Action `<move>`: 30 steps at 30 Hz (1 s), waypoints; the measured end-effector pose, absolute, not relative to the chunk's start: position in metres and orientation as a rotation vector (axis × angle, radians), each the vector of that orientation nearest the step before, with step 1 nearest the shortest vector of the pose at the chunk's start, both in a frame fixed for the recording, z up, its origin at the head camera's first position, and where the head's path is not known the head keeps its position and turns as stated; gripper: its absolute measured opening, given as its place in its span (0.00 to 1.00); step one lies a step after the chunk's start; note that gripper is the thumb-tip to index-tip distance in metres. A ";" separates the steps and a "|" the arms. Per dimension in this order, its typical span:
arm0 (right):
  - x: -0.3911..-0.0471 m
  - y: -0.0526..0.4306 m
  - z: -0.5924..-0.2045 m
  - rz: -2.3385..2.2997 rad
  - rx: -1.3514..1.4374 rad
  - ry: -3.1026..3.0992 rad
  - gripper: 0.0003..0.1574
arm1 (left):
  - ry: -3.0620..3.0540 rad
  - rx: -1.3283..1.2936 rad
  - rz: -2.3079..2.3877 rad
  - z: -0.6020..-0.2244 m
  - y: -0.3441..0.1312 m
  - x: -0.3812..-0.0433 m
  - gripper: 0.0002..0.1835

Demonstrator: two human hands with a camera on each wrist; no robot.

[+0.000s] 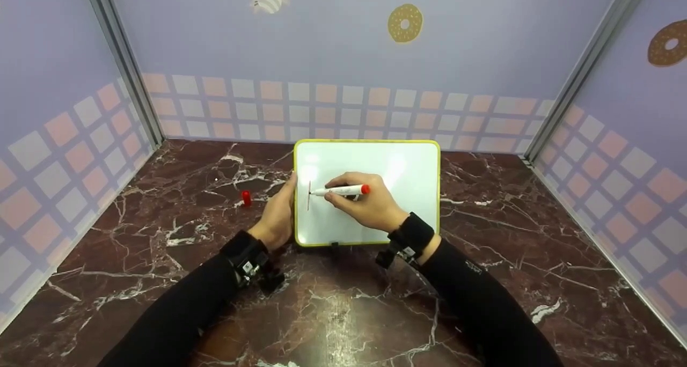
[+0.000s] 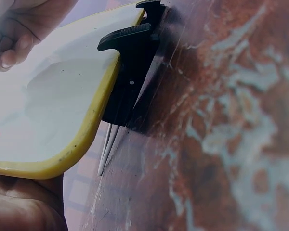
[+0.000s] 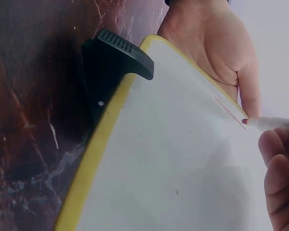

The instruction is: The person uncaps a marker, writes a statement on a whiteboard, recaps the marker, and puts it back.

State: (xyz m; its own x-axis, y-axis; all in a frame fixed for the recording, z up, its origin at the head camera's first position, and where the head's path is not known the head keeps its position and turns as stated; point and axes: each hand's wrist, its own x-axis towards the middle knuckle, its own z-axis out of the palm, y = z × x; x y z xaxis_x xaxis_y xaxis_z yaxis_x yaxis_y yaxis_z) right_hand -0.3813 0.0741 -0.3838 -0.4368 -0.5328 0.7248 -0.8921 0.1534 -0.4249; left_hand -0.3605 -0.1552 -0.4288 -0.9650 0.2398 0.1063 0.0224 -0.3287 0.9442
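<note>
A whiteboard (image 1: 370, 158) with a yellow rim stands tilted back on the table. My left hand (image 1: 277, 217) holds its left edge, the thumb along the rim and the other fingers hidden behind the board. My right hand (image 1: 370, 198) pinches a white marker (image 1: 346, 190) with a red end between thumb and fingers. Its tip (image 3: 245, 121) is at a thin, roughly vertical red line (image 1: 308, 203) near the board's left side. The red marker cap (image 1: 246, 198) stands on the table to the left of my left hand.
A black stand (image 2: 130, 72) with hooked clips supports the board's lower edge, and thin metal legs (image 2: 107, 149) show behind it. The dark red marbled table (image 1: 510, 270) is bounded by patterned lilac walls (image 1: 343, 50) at the back and both sides.
</note>
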 end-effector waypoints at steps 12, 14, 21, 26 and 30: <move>-0.384 0.074 -0.387 1.232 1.355 -2.052 0.08 | 1.743 0.318 2.413 -0.427 -0.156 -0.358 0.36; -0.384 0.075 -0.386 1.216 1.357 -2.052 0.08 | 1.737 0.320 2.418 -0.427 -0.156 -0.358 0.36; -0.382 0.076 -0.383 1.176 1.349 -2.063 0.07 | 1.722 0.321 2.431 -0.428 -0.155 -0.360 0.36; -0.383 0.077 -0.383 1.168 1.343 -2.066 0.08 | 1.733 0.295 2.438 -0.428 -0.154 -0.359 0.36; -0.383 0.079 -0.382 1.143 1.325 -2.072 0.08 | 1.734 0.294 2.440 -0.427 -0.154 -0.358 0.36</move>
State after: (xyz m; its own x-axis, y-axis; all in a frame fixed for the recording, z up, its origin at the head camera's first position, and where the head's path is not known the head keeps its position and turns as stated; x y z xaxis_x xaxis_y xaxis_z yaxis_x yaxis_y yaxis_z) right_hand -0.3833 0.0790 -0.3820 -0.4538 -0.5372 0.7110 -0.8879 0.2053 -0.4116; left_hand -0.3584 -0.1542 -0.4272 -0.9720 0.2205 0.0811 0.0040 -0.3296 0.9441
